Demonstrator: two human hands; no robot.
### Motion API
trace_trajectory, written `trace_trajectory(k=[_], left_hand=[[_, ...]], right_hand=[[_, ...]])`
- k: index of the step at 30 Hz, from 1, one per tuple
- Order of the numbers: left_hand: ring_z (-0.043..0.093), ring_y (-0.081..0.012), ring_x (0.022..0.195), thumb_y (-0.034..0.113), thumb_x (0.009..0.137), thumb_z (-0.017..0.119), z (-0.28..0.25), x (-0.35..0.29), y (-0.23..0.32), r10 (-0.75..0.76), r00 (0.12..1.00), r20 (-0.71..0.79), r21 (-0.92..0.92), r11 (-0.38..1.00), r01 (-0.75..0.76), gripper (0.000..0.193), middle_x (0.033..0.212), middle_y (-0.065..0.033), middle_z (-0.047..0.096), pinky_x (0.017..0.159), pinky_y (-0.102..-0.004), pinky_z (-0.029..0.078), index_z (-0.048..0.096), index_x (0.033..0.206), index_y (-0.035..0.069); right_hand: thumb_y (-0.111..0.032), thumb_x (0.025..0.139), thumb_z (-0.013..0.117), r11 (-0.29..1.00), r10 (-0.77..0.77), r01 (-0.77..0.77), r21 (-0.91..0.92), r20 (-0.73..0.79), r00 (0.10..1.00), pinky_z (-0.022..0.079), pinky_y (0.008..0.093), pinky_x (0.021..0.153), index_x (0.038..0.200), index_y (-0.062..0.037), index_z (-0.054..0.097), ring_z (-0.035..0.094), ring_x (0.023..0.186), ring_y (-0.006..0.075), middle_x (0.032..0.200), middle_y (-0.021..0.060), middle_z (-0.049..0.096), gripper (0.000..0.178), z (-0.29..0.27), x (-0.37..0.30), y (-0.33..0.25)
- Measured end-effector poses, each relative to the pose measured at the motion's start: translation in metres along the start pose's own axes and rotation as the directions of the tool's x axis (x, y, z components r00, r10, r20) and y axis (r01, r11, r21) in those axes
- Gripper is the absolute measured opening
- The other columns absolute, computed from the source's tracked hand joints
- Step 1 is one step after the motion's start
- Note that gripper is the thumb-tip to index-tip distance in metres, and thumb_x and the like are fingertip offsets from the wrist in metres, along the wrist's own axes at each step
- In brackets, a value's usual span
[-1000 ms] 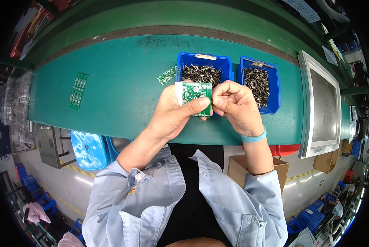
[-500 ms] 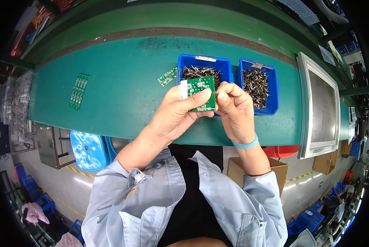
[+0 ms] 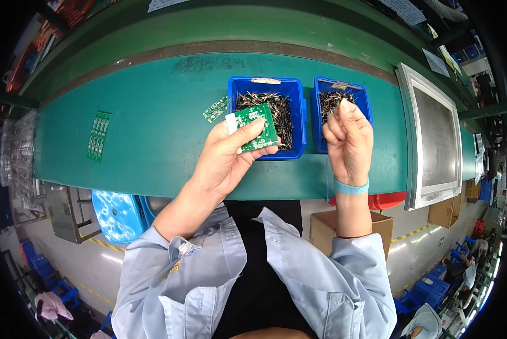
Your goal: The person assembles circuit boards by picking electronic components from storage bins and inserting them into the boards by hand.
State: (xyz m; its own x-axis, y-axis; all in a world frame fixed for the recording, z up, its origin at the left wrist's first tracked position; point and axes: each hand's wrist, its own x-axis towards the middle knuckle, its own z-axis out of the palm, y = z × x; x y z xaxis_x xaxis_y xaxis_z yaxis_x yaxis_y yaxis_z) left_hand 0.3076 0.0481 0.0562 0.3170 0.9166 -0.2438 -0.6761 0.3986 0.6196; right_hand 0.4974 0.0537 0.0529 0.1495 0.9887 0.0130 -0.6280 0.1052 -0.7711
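- Thumb of the left hand [image 3: 228, 155] covers part of the green circuit board [image 3: 256, 127].
- Fingertips of the right hand [image 3: 348, 138] hide whatever they pinch.
- Parts in the blue bin [image 3: 298, 113] beyond the board are too small to identify.

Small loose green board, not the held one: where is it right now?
Head view: the small loose green board lies flat on the green bench, just left of the left blue bin and above the left hand.

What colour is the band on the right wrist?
Light blue; the wristband shows clearly in the head view, below the right hand.
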Motion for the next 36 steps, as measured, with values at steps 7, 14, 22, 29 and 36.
trace_trajectory(k=[7,14,22,29,36], left_hand=[[0.061,-0.0196,0.071,0.006,0.082,0.053,0.003,0.001,-0.003,0.017,1.0,-0.01,0.04,0.999,-0.017,0.02,0.084,-0.0141,0.059,0.059,-0.0232,0.053,0.051,0.097,-0.007],[0.06,-0.0168,0.066,0.007,0.082,0.053,0.012,0.003,-0.007,-0.004,0.999,0.04,0.003,1.0,0.004,0.018,0.081,-0.0124,0.059,0.057,-0.0226,0.052,0.052,0.094,-0.006],[0.058,-0.0118,0.065,0.009,0.081,0.057,0.006,0.004,-0.006,0.0,0.996,0.085,0.053,0.999,-0.004,0.015,0.078,-0.0087,0.06,0.057,-0.0212,0.05,0.055,0.089,-0.003],[0.057,-0.0114,0.064,0.006,0.078,0.06,0.001,0.004,-0.008,-0.007,0.994,0.111,0.058,0.998,0.0,0.012,0.075,-0.0082,0.059,0.053,-0.0192,0.047,0.056,0.085,-0.002],[0.056,-0.0112,0.064,0.003,0.076,0.06,0.003,0.002,-0.006,0.013,0.991,0.133,0.054,0.998,-0.02,0.01,0.074,-0.0077,0.059,0.051,-0.0178,0.045,0.057,0.085,-0.002]], right_hand=[[-0.005,0.082,0.054,0.994,0.076,-0.072,-0.076,0.053,0.996,0.027,0.014,0.043,0.085,0.0002,0.054,0.033,0.051,0.0036,0.062,0.0,0.045,0.006,-0.001,-0.003,-0.003],[-0.005,0.081,0.056,0.959,0.215,-0.179,-0.218,0.15,0.965,0.033,0.0139,0.05,0.084,-0.0004,0.055,0.042,0.056,0.0044,0.066,0.0027,0.051,0.005,0.027,-0.022,0.017],[-0.004,0.082,0.054,0.957,0.214,-0.157,-0.245,0.229,0.95,0.038,0.0153,0.055,0.085,-0.0001,0.054,0.049,0.061,0.0085,0.07,0.0049,0.053,0.005,0.021,-0.021,0.025],[-0.002,0.082,0.054,0.965,0.141,-0.062,-0.255,0.303,0.943,0.041,0.0185,0.058,0.085,0.0017,0.052,0.051,0.063,0.0125,0.073,0.0063,0.051,0.006,0.024,-0.023,0.031],[-0.001,0.081,0.054,0.976,0.082,0.0,-0.219,0.369,0.926,0.045,0.0213,0.06,0.085,0.0033,0.052,0.052,0.064,0.0141,0.076,0.007,0.048,0.006,0.025,-0.022,0.033]])
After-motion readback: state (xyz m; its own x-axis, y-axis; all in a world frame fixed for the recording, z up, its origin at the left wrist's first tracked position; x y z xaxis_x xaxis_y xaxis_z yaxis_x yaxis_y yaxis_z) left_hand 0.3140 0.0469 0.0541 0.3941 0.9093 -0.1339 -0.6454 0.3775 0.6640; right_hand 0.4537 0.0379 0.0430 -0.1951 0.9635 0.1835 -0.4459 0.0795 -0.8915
